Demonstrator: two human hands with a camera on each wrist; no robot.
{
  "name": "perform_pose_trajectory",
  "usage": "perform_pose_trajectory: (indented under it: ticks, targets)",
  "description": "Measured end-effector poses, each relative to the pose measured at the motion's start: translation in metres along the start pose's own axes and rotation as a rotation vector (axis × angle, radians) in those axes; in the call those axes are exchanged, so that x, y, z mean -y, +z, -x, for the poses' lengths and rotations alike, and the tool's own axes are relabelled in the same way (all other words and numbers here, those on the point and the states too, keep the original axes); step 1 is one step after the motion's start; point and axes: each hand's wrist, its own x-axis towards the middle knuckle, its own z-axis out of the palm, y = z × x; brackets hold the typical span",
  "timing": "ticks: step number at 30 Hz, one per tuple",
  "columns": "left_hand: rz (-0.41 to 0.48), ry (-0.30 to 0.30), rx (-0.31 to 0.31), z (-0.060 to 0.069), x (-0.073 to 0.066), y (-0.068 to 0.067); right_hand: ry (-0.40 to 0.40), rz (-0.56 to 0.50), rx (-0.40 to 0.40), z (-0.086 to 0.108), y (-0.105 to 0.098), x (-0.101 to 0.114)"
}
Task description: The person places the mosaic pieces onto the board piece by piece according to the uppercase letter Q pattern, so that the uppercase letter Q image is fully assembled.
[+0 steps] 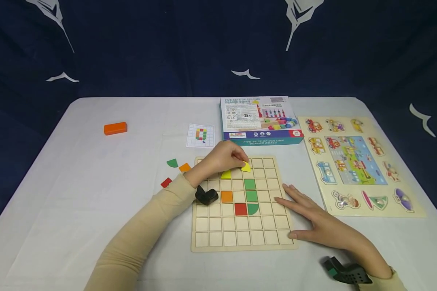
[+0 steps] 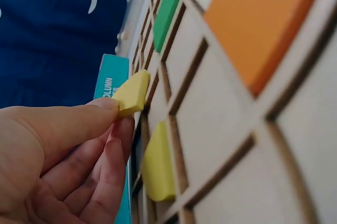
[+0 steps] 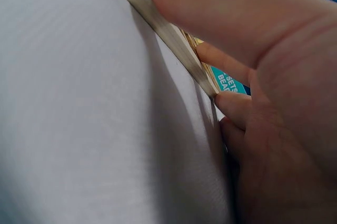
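My left hand [image 1: 225,157] pinches a yellow quarter-round tile [image 2: 132,93] between thumb and fingertips, over the upper part of the wooden grid board [image 1: 207,238]. A second yellow tile [image 2: 159,163] lies in a board cell just left of it. Lower on the board are an orange square [image 1: 226,197], a red square [image 1: 240,209], two green squares [image 1: 251,196] in a column, and a green quarter-round tile [image 1: 253,209] under them. With fingers spread, my right hand [image 1: 320,222] rests against the board's right edge, its fingertips touching it.
Loose green [image 1: 172,163], orange [image 1: 184,167] and red [image 1: 166,182] tiles lie left of the board. Behind it are a pattern card [image 1: 190,141] and a printed box [image 1: 240,117]. A picture puzzle board [image 1: 404,208] lies at right, an orange block [image 1: 115,128] far left.
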Motion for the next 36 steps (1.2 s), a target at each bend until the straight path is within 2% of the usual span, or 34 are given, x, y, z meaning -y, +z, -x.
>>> perform_pose_trajectory:
  ticks: [10, 19, 27, 31, 36]
  targets:
    - [-0.024, -0.016, -0.014, 0.001, -0.001, 0.006, 0.032, -0.011, 0.006, 0.0, 0.0, 0.001]
    - [-0.094, 0.013, -0.004, 0.004, -0.003, 0.01, 0.034, -0.014, 0.008, 0.0, 0.0, 0.001]
    - [-0.097, 0.026, -0.001, 0.006, -0.003, 0.013, 0.034, -0.022, 0.008, -0.001, 0.0, 0.001]
    - [-0.089, 0.021, -0.007, 0.007, -0.002, 0.01, 0.04, -0.02, 0.011, -0.001, 0.0, 0.001]
    - [-0.028, 0.011, -0.073, 0.015, -0.003, -0.004, 0.063, -0.016, 0.014, 0.0, 0.0, 0.003]
